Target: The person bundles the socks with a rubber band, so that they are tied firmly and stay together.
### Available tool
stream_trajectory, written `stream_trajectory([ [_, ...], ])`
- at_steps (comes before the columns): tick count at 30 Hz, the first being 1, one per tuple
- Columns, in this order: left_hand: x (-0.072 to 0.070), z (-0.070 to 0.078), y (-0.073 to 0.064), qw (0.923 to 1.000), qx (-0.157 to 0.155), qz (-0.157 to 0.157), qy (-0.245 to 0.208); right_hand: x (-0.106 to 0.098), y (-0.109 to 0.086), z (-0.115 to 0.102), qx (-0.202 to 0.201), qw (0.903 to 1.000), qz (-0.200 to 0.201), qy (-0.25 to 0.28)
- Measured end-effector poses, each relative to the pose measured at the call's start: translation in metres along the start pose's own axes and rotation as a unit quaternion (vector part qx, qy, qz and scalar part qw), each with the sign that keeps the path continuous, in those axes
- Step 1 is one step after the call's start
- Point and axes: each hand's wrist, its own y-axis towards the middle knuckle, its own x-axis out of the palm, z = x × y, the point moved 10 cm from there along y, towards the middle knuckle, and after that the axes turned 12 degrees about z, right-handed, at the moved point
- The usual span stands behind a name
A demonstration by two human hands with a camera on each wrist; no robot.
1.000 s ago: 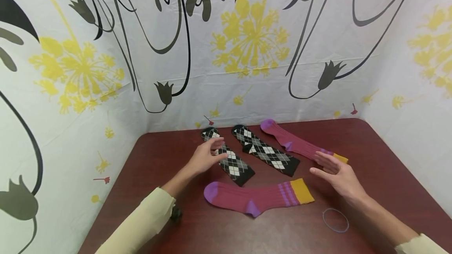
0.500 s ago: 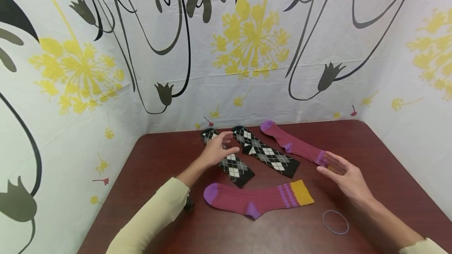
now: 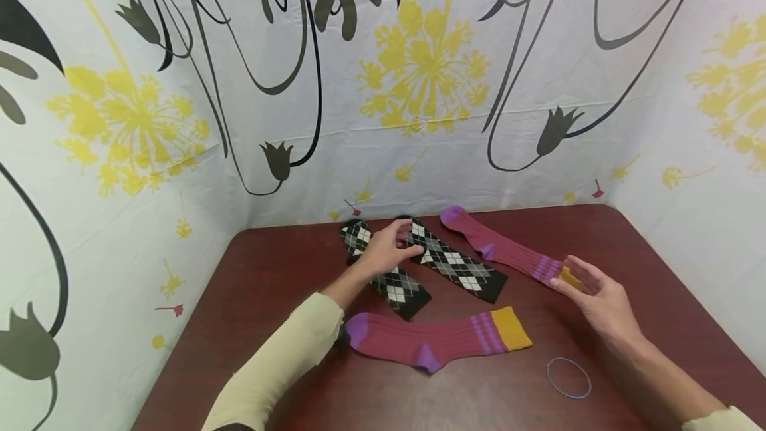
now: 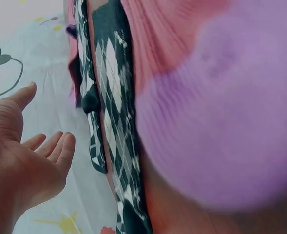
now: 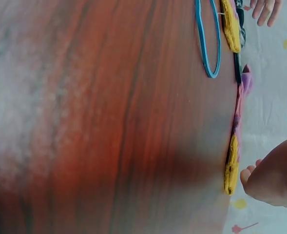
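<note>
My left hand hovers over one black-and-white argyle sock, fingers loosely bent and holding nothing. Its fingertips overlap the toe half of a second argyle sock in the head view. At the right, my right hand is at the yellow cuff of the far raspberry sock, thumb and fingers spread apart. That cuff also shows beside the right hand in the right wrist view. Nearer lies the matching raspberry sock, whose purple toe looms large in the left wrist view.
A thin blue loop lies on the dark red wooden table, right of the near sock. White cloth printed with flowers and stems hangs behind and along both sides of the table.
My left hand has moved rightward across the first argyle sock toward the second. My right hand has shifted slightly right and down, to the far sock's yellow cuff. The socks stay where they lay.
</note>
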Motion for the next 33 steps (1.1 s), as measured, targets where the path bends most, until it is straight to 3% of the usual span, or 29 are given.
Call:
stream_trajectory([
  [10, 0.023, 0.013, 0.017, 0.9999, 0.009, -0.006, 0.01, -0.016, 0.002, 0.015, 0.044, 0.998, 0.045, -0.007],
  [22, 0.042, 0.013, 0.037, 0.9994, -0.029, 0.011, 0.014, -0.022, 0.003, 0.038, 0.103, 0.9943, 0.027, 0.0],
  [33, 0.056, 0.011, 0.053, 0.9987, -0.044, 0.021, 0.014, -0.026, 0.009, 0.048, 0.108, 0.9939, 0.02, -0.006],
])
